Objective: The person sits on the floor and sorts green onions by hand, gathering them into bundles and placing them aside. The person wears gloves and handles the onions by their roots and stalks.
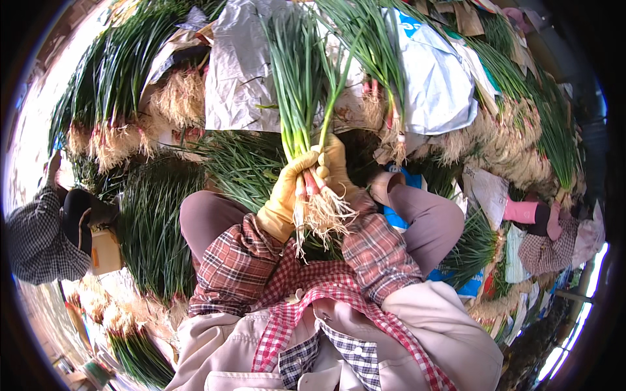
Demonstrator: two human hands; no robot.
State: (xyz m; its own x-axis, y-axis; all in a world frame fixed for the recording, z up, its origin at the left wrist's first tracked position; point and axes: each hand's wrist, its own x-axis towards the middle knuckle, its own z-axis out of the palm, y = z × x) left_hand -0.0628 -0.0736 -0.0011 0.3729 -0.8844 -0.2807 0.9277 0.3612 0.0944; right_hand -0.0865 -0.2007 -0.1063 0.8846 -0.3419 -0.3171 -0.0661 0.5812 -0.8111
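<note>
Both hands wear yellow gloves and meet in front of me, around a bunch of green onions (299, 112) with pale roots hanging down and pink-white bulbs. My left hand (283, 198) closes around the stalks just above the bulbs, its thumb across them. My right hand (335, 163) is against the bunch from the other side, with its fingers curled by a stalk that stands a little apart; part of this hand is hidden behind the roots. Beyond, a smaller group of green onions (386, 93) lies on white sacking (239, 73), roots towards me.
Bundled green onions (115, 93) lie at the upper left, more (513, 97) at the right. A heap of green leaves (156, 225) is beside my knee. One person (44, 234) sits at the far left, another (547, 239) at the far right.
</note>
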